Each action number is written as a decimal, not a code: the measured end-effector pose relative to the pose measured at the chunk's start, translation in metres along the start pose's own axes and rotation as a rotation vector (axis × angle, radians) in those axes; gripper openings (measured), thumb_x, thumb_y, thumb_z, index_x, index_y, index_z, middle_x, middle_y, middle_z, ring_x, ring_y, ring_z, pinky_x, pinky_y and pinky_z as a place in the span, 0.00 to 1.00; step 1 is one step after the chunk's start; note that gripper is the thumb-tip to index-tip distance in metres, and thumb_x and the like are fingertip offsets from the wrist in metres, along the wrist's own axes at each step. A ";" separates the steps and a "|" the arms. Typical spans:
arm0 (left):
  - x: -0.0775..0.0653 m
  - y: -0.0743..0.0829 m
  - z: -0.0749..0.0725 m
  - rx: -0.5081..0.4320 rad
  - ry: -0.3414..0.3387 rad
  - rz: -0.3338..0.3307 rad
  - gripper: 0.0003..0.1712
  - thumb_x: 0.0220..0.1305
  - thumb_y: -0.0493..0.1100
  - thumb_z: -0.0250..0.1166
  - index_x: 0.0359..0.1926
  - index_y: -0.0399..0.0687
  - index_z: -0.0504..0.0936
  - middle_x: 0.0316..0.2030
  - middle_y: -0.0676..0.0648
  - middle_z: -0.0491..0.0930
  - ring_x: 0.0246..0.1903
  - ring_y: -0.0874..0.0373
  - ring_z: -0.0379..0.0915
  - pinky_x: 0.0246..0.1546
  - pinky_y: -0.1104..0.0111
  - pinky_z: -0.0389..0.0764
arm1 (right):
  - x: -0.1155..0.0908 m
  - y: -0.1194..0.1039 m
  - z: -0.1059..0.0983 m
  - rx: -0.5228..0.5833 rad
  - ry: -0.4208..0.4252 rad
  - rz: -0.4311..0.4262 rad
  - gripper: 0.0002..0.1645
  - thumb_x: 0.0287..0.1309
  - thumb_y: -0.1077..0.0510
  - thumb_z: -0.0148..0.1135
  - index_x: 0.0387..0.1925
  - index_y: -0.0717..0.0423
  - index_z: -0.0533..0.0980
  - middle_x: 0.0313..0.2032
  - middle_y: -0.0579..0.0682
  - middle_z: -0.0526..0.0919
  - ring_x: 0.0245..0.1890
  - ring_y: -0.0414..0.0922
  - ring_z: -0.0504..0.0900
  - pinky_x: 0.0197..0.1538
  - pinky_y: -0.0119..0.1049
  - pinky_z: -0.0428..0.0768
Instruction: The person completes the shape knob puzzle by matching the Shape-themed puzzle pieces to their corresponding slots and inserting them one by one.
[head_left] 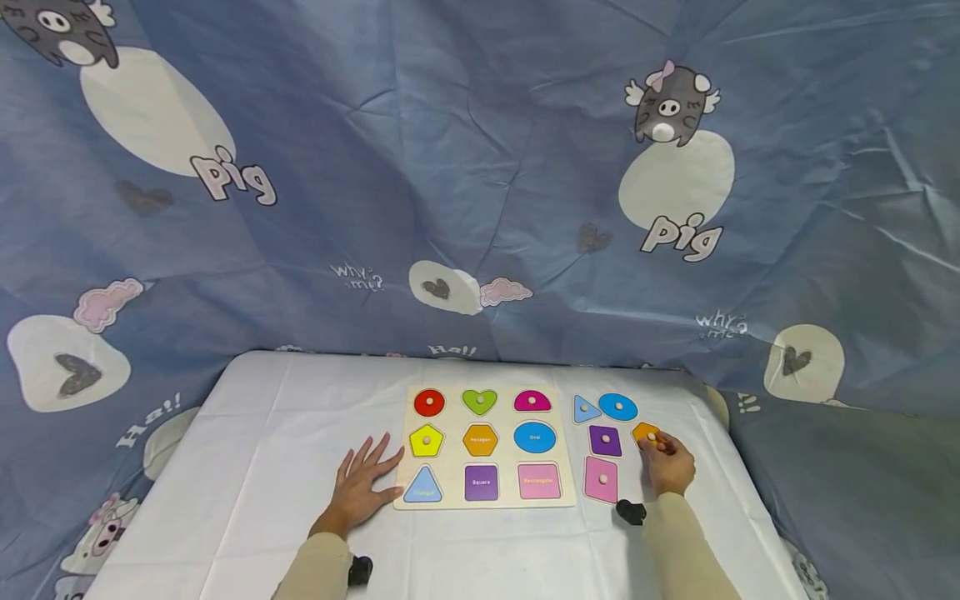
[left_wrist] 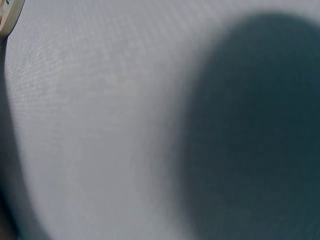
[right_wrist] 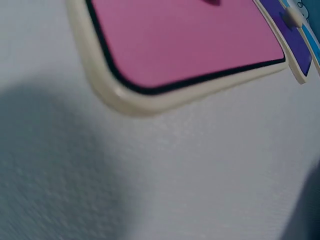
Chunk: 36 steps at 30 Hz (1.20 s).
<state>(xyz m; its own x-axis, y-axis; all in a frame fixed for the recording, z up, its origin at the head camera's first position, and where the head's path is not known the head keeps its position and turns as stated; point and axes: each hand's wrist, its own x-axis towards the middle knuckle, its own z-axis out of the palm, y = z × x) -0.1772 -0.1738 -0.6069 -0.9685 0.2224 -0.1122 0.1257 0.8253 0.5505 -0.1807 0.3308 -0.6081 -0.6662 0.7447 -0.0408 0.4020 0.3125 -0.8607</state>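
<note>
Board of pale wood-like material [head_left: 506, 450] with 9 coloured shapes [head_left: 480, 448] lies on the white-covered bench [head_left: 262, 467]; the left hand [head_left: 358, 492], fingers spread apart, touches its left edge, perhaps to steady it. Off the right side, the right hand [head_left: 671, 467] pinches an orange hexagonal knobbed piece [head_left: 641, 431], likely because the knob [head_left: 652, 437] suits fingertips. Both beige-sleeved forearms [head_left: 684, 542] reach forward. A light-blue triangle [head_left: 580, 413], bright-blue oval [head_left: 627, 407], purple square [head_left: 613, 439] and pink rectangle [head_left: 597, 492] lie loose beside the board, presumably for easy reach.
</note>
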 end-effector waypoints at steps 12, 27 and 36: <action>-0.001 0.003 -0.002 0.004 -0.004 0.004 0.40 0.52 0.50 0.72 0.67 0.54 0.69 0.74 0.44 0.52 0.73 0.42 0.36 0.70 0.45 0.31 | 0.007 -0.006 -0.004 -0.012 -0.035 0.141 0.19 0.62 0.58 0.62 0.50 0.67 0.79 0.49 0.67 0.80 0.49 0.58 0.74 0.59 0.50 0.72; 0.000 0.003 0.001 -0.009 0.000 0.013 0.40 0.52 0.49 0.72 0.67 0.53 0.69 0.74 0.44 0.52 0.74 0.42 0.36 0.70 0.45 0.31 | 0.004 -0.011 -0.009 0.016 -0.028 0.149 0.20 0.63 0.56 0.62 0.50 0.68 0.78 0.49 0.67 0.78 0.48 0.57 0.73 0.60 0.48 0.72; -0.001 0.001 -0.001 -0.001 -0.005 0.009 0.40 0.53 0.49 0.71 0.67 0.52 0.69 0.74 0.43 0.52 0.73 0.41 0.35 0.70 0.45 0.30 | -0.008 -0.007 -0.005 0.042 -0.010 0.034 0.19 0.60 0.58 0.64 0.47 0.71 0.80 0.45 0.68 0.81 0.44 0.55 0.77 0.30 0.15 0.68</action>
<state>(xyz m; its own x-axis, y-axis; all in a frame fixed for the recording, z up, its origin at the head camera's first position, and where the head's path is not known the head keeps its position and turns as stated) -0.1763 -0.1734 -0.6052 -0.9662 0.2322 -0.1119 0.1337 0.8227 0.5525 -0.1752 0.3258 -0.5989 -0.6589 0.7484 -0.0755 0.3983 0.2620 -0.8791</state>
